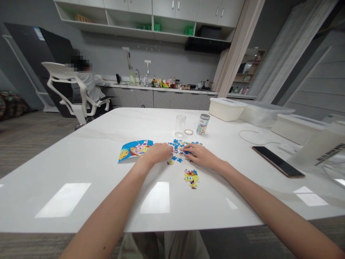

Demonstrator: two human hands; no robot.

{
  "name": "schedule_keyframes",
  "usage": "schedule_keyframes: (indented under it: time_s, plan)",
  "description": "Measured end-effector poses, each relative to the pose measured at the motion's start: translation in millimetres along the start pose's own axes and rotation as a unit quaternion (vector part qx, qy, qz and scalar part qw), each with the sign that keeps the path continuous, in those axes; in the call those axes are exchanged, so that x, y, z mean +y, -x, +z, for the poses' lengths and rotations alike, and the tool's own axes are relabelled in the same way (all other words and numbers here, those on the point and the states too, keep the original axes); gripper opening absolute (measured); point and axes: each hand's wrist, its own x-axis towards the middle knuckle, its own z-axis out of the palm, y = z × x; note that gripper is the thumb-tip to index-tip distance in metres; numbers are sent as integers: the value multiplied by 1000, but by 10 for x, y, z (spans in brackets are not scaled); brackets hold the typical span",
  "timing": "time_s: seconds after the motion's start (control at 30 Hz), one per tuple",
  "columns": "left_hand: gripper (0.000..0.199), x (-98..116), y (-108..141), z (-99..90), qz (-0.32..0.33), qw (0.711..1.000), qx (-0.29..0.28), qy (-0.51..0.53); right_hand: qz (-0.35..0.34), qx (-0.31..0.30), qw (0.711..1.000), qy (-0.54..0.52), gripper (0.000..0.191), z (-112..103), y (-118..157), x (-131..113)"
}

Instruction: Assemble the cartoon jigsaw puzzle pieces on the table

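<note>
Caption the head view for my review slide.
Left hand and right hand at a pile of loose puzzle pieces, a partly joined yellow character nearer the camera.

The left hand (pixel 161 152) and right hand (pixel 199 154) are bare, as are the slim forearms (pixel 258 194), the left one bearing a small spot (pixel 104 247); pale beige trousers (pixel 185 245) cover the legs

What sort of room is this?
Looks like a kitchen or pantry area, possibly in a workplace. The curved tap at the back counter and the black range hood suggest a kitchen; the white office-style chair hints at an office, though that's less certain.
</note>
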Motion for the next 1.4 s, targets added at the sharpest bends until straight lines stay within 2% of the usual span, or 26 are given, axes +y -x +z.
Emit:
schedule_keyframes:
  time_s: [0.2, 0.43, 0.57, 0.67, 0.77, 0.83, 0.9, 1.07, 1.17, 1.3, 1.4]
  plan:
    - [32, 19, -7, -3, -8, 1000, -4, -5, -15, 27, 1000, -4, 31, 30, -5, 18]
    - [33, 21, -22, 22, -21, 1000, -12, 1, -22, -6, 1000, -13, 32, 62, -9, 75]
    - [33, 17, -35, 40, -19, 1000, -11, 8, -23, 10, 999, -32, 31, 47, -13, 49]
    - [32, 25, -33, 26, -21, 1000, -16, 6, -30, 55, 995, -74, 27, 26, -25, 94]
    - [31, 33, -27, 8, -25, 999, -22, 7, 19, 141, 985, -98, 24, -36, -28, 259]
    - [32, 32, -26, 8, -25, 999, -25, 10, 98, 195, 972, -91, 22, -102, -11, 408]
    - [32, 29, -30, 15, -26, 999, -24, 13, 166, 211, 960, -77, 19, -172, 22, 544]
    - [36, 32, -35, 19, -28, 999, -26, 8, 231, 176, 955, -63, 20, -250, 77, 673]
    - [37, 30, -40, 27, -27, 999, -27, 6, 253, 156, 941, -163, 12, -209, 52, 636]
    - [38, 4, -61, 70, -25, 999, -22, 11, 243, 100, 917, -300, 14, -110, 22, 580]
    - [38, -11, -70, 90, -25, 999, -21, 14, 227, 67, 931, -278, 17, -62, 34, 570]
